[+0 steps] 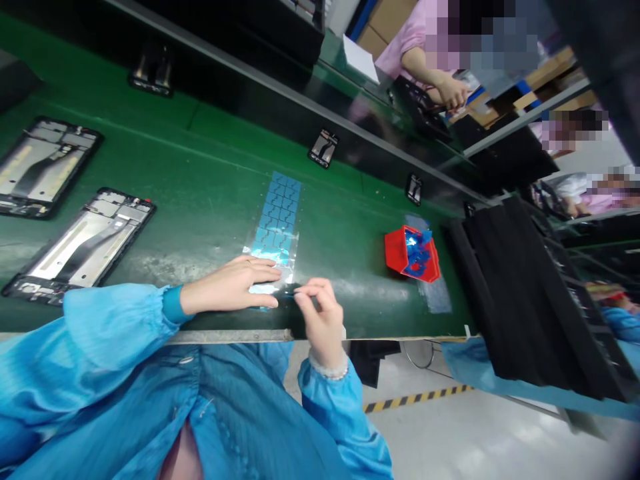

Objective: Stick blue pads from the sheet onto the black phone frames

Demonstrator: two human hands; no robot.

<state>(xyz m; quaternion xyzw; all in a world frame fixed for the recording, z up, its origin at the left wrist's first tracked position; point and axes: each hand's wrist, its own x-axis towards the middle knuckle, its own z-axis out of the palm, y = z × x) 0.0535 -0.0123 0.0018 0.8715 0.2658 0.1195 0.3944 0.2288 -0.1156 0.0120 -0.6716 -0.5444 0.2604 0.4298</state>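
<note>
A clear sheet of blue stickers (pixel 277 212) lies on the green bench, its near end partly under my left hand (pixel 237 283). That hand is spread flat, palm down, pressing on the sheet. Just right of it, the thumb and forefinger of my right hand (pixel 321 313) are pinched together at the sheet's near edge. A small dark-blue piece shows at the fingertips, probably a sticker, though too small to make out fully. To the left lie two opened phones (pixel 83 247) with bare metal frames and black flex cables.
A red bin (pixel 396 252) of blue film scraps stands to the right on a clear sheet (pixel 436 297). More opened phones (pixel 324 148) lie along the back ledge. A black corrugated panel (pixel 530 300) bounds the right end. Across the bench, a person in pink works with a hand (pixel 453 92) on a black item.
</note>
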